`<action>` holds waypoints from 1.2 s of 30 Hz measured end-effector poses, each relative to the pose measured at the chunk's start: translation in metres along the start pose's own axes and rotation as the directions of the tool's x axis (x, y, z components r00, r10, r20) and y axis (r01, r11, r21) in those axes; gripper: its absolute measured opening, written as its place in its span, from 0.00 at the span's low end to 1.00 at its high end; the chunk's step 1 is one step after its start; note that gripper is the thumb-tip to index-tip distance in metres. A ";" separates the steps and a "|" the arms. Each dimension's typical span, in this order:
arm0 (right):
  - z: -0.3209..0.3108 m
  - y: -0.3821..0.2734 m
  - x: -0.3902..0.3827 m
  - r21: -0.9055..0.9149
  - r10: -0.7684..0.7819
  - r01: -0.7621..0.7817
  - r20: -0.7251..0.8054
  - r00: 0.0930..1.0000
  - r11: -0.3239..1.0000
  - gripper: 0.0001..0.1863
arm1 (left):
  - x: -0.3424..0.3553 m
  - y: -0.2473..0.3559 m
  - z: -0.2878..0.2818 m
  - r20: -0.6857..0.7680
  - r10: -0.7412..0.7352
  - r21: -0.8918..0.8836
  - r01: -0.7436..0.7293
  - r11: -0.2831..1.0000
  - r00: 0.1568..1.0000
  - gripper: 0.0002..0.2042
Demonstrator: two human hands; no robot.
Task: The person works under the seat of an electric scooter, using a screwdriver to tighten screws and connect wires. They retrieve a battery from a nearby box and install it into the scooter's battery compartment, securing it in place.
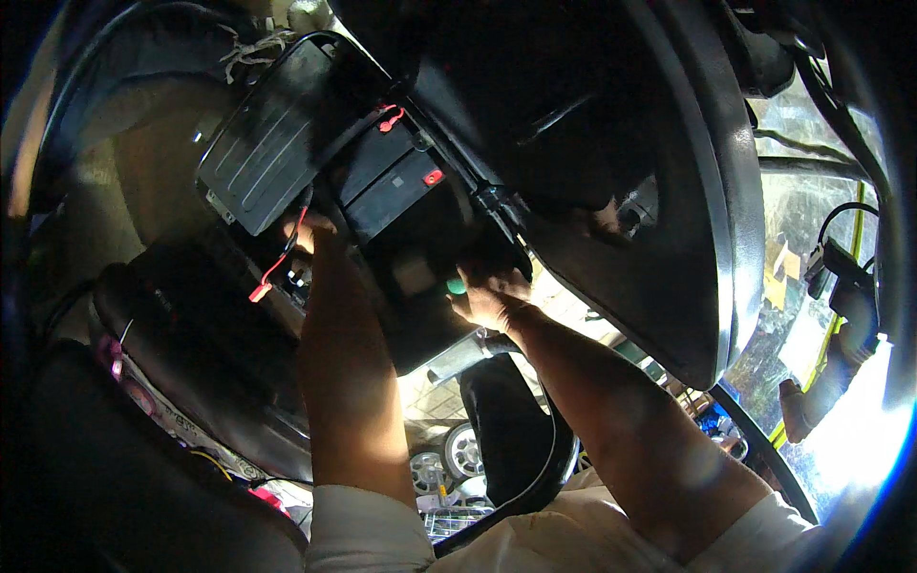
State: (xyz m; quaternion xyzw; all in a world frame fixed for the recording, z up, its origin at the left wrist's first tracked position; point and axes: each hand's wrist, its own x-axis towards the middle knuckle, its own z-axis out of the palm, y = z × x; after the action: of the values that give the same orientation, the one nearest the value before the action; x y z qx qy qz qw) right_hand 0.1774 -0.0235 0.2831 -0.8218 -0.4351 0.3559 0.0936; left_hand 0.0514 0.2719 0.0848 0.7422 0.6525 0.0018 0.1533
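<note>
My left hand (312, 232) reaches down into a dark compartment. Beside it hangs a red and black cable (287, 256) ending in a red connector (259, 291). The fingers of that hand are mostly in shadow, so its grip is unclear. Black batteries (390, 196) lie side by side past my hands, with a red terminal cover (434, 178) on one. My right hand (492, 298) rests at the right side of a dark box with a pale patch (414, 275). Its thumb is apart from its fingers, close to a small green cap (456, 286).
A ribbed black panel (267, 153) stands to the left of the batteries. Along the right rises a large black cover (621, 191), bordered by a dark bar. Padded black seating (191, 325) lies at lower left. Small grey wheels (463, 451) show below, between my forearms.
</note>
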 end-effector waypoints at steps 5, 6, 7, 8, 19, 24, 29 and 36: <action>0.000 0.000 0.000 -0.002 0.013 -0.013 0.010 1.000 1.000 0.23 | -0.011 0.020 -0.006 0.056 -0.082 0.335 0.058 0.940 0.995 0.23; 0.001 0.000 0.001 -0.015 0.014 -0.014 -0.012 1.000 1.000 0.22 | -0.012 0.022 -0.005 0.065 -0.096 0.394 0.062 0.917 0.993 0.23; 0.001 0.001 0.001 0.003 0.011 -0.010 -0.031 0.999 1.000 0.22 | -0.013 0.022 -0.003 0.074 -0.102 0.447 0.059 0.893 0.992 0.24; 0.002 0.001 0.001 0.017 0.013 -0.013 0.013 1.000 1.000 0.22 | -0.013 0.020 -0.002 0.086 -0.113 0.500 0.055 0.864 0.990 0.24; 0.008 0.002 0.002 0.016 0.030 -0.031 0.063 0.998 0.999 0.21 | -0.031 -0.022 0.024 0.138 -0.181 0.092 0.170 0.981 0.974 0.24; 0.013 0.003 0.002 -0.031 -0.001 0.001 0.000 1.000 1.000 0.26 | -0.029 -0.016 0.017 0.243 -0.261 -0.356 0.336 0.872 0.934 0.24; 0.013 0.002 0.000 -0.040 0.055 -0.053 0.027 0.998 0.998 0.28 | -0.042 0.012 -0.008 -0.041 0.014 0.098 -0.010 0.995 0.999 0.30; 0.013 0.001 -0.002 -0.088 0.003 -0.001 0.025 1.000 0.996 0.29 | -0.100 0.077 -0.136 0.648 0.595 -0.073 -0.739 0.670 0.476 0.17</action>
State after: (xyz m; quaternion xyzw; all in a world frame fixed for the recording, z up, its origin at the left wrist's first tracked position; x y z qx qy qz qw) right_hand 0.1684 -0.0274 0.2743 -0.8211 -0.4505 0.3466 0.0517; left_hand 0.0840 0.1980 0.2516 0.9049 0.2153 -0.2544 0.2646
